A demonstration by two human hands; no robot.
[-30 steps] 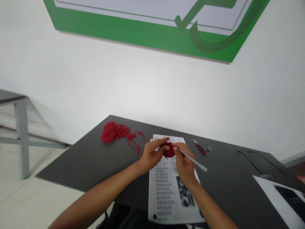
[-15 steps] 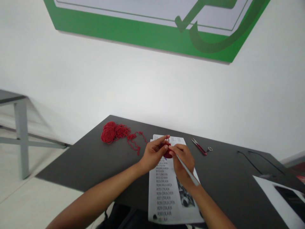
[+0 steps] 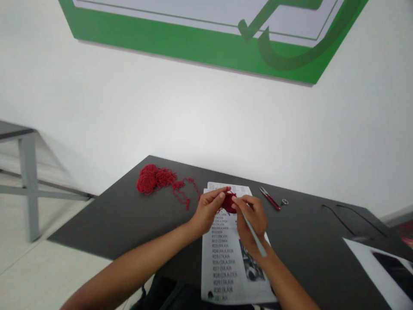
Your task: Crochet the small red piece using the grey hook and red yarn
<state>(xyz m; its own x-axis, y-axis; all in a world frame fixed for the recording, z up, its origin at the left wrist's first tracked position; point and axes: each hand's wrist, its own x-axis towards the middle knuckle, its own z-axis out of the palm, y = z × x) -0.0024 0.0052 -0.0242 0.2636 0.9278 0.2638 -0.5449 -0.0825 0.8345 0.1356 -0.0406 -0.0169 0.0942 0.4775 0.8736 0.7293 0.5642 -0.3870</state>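
Observation:
A small dark red crochet piece (image 3: 229, 203) is held between my two hands above a printed pattern sheet (image 3: 222, 258). My left hand (image 3: 208, 209) pinches its left edge with thumb and fingers, the index finger stretched along the top with red yarn near its tip. In my right hand (image 3: 253, 217) is a crochet hook (image 3: 254, 236), its grey handle slanting down over the wrist. The hook's tip is hidden at the crochet piece. A loose strand of yarn (image 3: 183, 189) runs from the left hand's side toward a red yarn ball (image 3: 149, 178).
Red-handled thread snips (image 3: 270, 199) and a small ring (image 3: 284, 202) lie right of the sheet on the dark table (image 3: 306, 245). Farther right are eyeglasses (image 3: 351, 220) and a white sheet with a black device (image 3: 395, 271). A white wall stands behind the table.
My right hand has shifted slightly right and the hook handle has become steeper. The crochet piece shows more broadly between the hands, and the left index finger has dipped a little.

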